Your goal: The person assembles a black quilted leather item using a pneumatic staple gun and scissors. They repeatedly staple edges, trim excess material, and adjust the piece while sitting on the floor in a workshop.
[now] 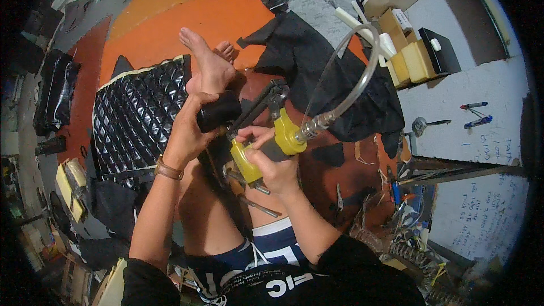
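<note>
My right hand [275, 170] is wrapped round a yellow air staple gun [290, 130]. The gun's long dark magazine reaches away from me, and a clear air hose [371, 71] curves up from its fitting. My left hand [190, 127] grips a black, shiny, covered piece [221, 112], its fingers partly hidden behind it. The gun's yellow body is close beside that piece; whether they touch I cannot tell. A quilted black panel [139, 116] with a pale edge lies left of my left hand. Slim metal-ended tools [260, 205] rest by my thighs, below the gun.
Black fabric [334, 73] is spread over the orange-and-red floor covering [226, 11]. At the right stands a white surface [453, 102] with pens [479, 121] and yellow foam blocks [416, 59]. A black roll [56, 93] lies far left. Scissors [339, 197] and other tools lie right of my legs.
</note>
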Tool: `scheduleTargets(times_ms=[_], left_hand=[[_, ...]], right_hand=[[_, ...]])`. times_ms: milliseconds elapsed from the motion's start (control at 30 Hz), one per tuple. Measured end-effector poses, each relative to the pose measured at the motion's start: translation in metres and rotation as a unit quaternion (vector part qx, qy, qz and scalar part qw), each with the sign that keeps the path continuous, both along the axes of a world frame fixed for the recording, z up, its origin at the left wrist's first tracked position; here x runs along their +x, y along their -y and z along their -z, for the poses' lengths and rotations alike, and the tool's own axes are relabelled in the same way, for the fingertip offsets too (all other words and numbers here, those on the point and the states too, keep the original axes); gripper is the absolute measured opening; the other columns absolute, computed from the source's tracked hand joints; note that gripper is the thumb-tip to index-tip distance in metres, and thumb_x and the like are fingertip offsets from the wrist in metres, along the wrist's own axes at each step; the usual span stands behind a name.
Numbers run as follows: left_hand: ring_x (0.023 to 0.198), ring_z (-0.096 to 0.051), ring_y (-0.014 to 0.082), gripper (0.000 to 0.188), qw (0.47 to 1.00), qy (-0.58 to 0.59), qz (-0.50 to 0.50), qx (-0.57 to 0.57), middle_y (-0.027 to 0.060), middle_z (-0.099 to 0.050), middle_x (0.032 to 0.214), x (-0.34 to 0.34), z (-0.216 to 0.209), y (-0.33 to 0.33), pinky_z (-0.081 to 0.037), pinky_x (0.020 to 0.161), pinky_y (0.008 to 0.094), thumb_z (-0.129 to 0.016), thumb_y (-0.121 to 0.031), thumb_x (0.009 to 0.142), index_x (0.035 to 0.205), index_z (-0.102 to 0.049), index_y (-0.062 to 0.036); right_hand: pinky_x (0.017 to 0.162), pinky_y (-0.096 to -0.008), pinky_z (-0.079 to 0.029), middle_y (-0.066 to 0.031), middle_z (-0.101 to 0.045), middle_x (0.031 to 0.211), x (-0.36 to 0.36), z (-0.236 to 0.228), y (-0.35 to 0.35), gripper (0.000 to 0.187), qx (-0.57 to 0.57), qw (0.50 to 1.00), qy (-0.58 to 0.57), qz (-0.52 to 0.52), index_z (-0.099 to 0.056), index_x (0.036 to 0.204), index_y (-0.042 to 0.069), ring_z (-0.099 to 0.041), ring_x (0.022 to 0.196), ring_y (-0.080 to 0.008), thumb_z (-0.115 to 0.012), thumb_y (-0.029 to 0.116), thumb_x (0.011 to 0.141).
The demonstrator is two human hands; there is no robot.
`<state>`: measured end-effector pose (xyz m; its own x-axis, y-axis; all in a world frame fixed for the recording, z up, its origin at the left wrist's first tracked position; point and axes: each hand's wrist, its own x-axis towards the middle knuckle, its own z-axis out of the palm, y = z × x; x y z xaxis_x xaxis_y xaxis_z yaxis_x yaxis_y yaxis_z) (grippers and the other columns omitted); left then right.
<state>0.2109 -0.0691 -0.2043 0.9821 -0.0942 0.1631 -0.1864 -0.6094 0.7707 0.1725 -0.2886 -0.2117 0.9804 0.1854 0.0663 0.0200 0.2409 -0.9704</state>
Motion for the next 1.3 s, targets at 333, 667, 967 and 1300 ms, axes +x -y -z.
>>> scheduleTargets(times_ms=[333, 667, 967, 1300], left_hand=[[0.116, -0.065, 0.0344, 0.063, 1.000, -0.004, 0.006, -0.007, 0.0144, -0.065, 0.120, 0.002, -0.003, -0.001, -0.052, 0.101, 0.0379, -0.084, 0.007, 0.066, 0.123, -0.061, -0.0050], [0.117, -0.065, 0.0357, 0.063, 1.000, 0.002, 0.004, -0.016, 0.0148, -0.065, 0.122, 0.001, -0.005, 0.000, -0.051, 0.101, 0.0386, -0.082, 0.009, 0.066, 0.123, -0.061, -0.0055], [0.120, -0.064, 0.0361, 0.066, 1.000, 0.018, 0.007, -0.007, 0.0146, -0.065, 0.123, -0.002, -0.001, -0.003, -0.051, 0.102, 0.0391, -0.083, 0.009, 0.065, 0.125, -0.060, -0.0059], [0.127, -0.060, 0.0345, 0.073, 0.999, -0.015, 0.037, -0.029, 0.0128, -0.064, 0.131, 0.003, 0.001, -0.010, -0.048, 0.108, 0.0392, -0.085, 0.008, 0.064, 0.131, -0.059, -0.0072]], right_hand=[[0.096, -0.0393, -0.054, -0.0180, -0.069, 0.116, -0.001, -0.011, 0.001, 0.012, 0.061, 0.997, -0.038, -0.029, -0.061, 0.091, 0.002, -0.069, 0.104, -0.0236, -0.066, -0.007, 0.084], [0.097, -0.0427, -0.054, -0.0212, -0.069, 0.114, -0.005, -0.006, -0.007, 0.016, -0.009, 1.000, 0.009, -0.017, -0.057, 0.097, 0.002, -0.070, 0.106, -0.0287, -0.065, -0.005, 0.085], [0.095, -0.0394, -0.052, -0.0155, -0.069, 0.111, -0.007, -0.008, -0.015, 0.009, -0.018, 0.999, 0.030, 0.005, -0.060, 0.092, 0.001, -0.068, 0.104, -0.0247, -0.067, -0.003, 0.088], [0.097, -0.0409, -0.054, -0.0193, -0.070, 0.115, -0.007, -0.015, -0.007, 0.016, -0.055, 0.998, 0.024, -0.028, -0.057, 0.096, 0.003, -0.069, 0.107, -0.0276, -0.066, -0.006, 0.085]])
